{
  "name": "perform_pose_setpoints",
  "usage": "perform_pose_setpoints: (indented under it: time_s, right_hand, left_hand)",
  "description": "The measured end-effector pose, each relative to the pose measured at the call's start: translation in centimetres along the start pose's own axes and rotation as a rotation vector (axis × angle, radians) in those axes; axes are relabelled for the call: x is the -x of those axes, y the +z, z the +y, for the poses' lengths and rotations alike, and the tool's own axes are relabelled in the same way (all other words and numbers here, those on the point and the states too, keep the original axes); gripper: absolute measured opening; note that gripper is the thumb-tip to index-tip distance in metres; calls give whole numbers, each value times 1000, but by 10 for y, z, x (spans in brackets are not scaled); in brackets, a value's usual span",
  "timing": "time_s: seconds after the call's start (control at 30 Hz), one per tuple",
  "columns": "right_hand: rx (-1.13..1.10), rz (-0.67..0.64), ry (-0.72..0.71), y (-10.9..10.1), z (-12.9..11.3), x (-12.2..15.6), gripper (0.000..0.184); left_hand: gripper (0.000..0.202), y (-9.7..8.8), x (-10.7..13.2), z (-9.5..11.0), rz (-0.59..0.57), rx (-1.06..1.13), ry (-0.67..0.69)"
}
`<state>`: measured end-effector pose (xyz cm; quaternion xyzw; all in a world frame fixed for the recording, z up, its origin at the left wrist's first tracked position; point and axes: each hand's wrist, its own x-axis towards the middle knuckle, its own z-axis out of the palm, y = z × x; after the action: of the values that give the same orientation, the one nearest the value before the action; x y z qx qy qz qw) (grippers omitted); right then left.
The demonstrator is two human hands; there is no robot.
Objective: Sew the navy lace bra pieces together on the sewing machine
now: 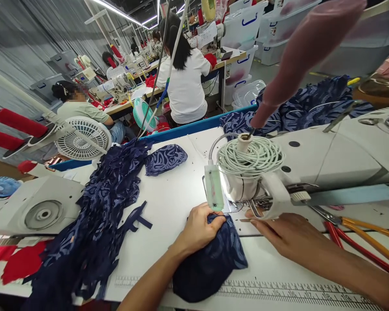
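Note:
My left hand (201, 229) is closed, thumb and fingers pinching the upper edge of a navy patterned fabric piece (210, 268). The fabric lies on the white table in front of the sewing machine (337, 147), its darker rounded end toward me. My right hand (285, 235) is beside the machine's presser area, to the right of the fabric. Its fingertips come together around a small thin thing that I cannot make out, and the machine partly hides them. Above my left hand hangs a greenish translucent bottle (214, 188) at the end of a flexible metal tube.
A heap of navy scraps (106, 207) lies left, with a separate patterned piece (167, 159) behind it. Coiled pale green cord (251, 155) sits by the machine head. Scissors with orange and red handles (346, 224) lie right. Navy fabric (311, 103) is piled behind; co-workers sit beyond.

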<state>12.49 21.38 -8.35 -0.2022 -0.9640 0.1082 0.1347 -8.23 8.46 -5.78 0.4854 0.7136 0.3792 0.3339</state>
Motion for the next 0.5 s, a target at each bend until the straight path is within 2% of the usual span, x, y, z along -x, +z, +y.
perform_pose_setpoints:
  time_s: [0.1,0.2,0.37,0.5]
  right_hand:
    - [-127,-35,57,3,-8,-9,33]
    - [-188,-33,79,14,-15,-20,30]
    - [-115,23,40,32,-15,-24,24]
    - [-2,47,4,35,-9,-14,32]
  left_hand:
    - [10,4,-2,1,-11,0,26]
    - [10,8,-4,2,-16,-16,29]
    - [11,15,-14,-4,50,-91,-91]
    - [9,20,-25,-11,72,-127,-146]
